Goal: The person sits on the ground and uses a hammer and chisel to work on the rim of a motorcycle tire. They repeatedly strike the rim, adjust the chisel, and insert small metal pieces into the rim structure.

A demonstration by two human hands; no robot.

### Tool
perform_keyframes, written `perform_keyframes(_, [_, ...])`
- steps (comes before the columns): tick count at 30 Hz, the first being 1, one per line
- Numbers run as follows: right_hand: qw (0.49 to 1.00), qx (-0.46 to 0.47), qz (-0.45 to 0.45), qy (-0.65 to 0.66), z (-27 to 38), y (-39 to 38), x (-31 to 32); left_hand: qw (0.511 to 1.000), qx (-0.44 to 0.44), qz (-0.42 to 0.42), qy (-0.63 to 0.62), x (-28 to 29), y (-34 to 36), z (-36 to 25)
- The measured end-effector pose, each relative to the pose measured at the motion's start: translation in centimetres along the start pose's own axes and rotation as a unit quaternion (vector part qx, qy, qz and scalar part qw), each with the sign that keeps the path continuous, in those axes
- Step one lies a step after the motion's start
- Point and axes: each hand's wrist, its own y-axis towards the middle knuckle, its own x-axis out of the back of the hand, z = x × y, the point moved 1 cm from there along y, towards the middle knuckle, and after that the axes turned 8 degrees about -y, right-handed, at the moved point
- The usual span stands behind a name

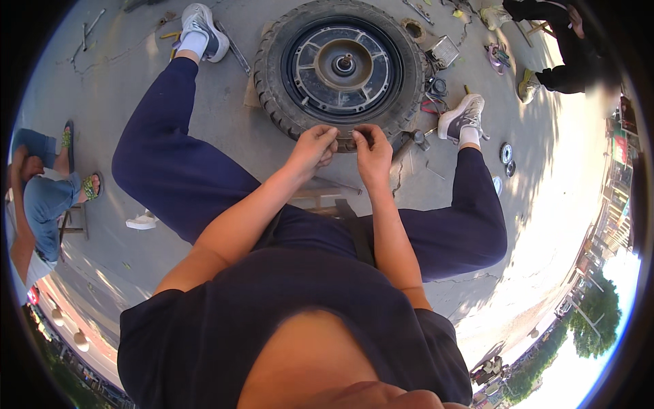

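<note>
A wheel with a black knobbly tire [271, 85] lies flat between my feet. A round metal hub [317, 82] with a ribbed cover and a short upright axle fills its middle. My left hand [315, 147] is closed at the tire's near edge, thumb and forefinger pinched. Close beside it, my right hand [373, 155] pinches in the same way, fingertips facing the left ones across a small gap. Something thin may run between them, too small to make out. Just right of my right hand lies a hammer [413, 143] with a dark head.
A long wrench [234, 49] lies by my left shoe. Past the tire on the right are a metal box [444, 51] and a ring-shaped part [412, 29]. Two round metal parts [506, 154] lie farther right. One person [42, 198] sits at left, another [569, 51] at upper right.
</note>
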Motion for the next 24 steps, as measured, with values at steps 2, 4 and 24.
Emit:
perform_keyframes(2, [0.977, 0.128, -0.096, -0.143, -0.3, 1.7, 0.9, 1.0, 0.006, -0.007, -0.007, 0.2, 0.1, 0.1])
perform_keyframes(4, [0.963, 0.153, -0.106, -0.195, -0.6, 3.2, 1.0, 1.0, 0.012, -0.017, -0.007, -0.1, 0.1, 0.0])
perform_keyframes(24, [0.895, 0.2, -0.088, -0.388, -2.1, 5.8, -1.7, 0.998, 0.02, -0.057, -0.018, -1.1, 0.1, -0.2])
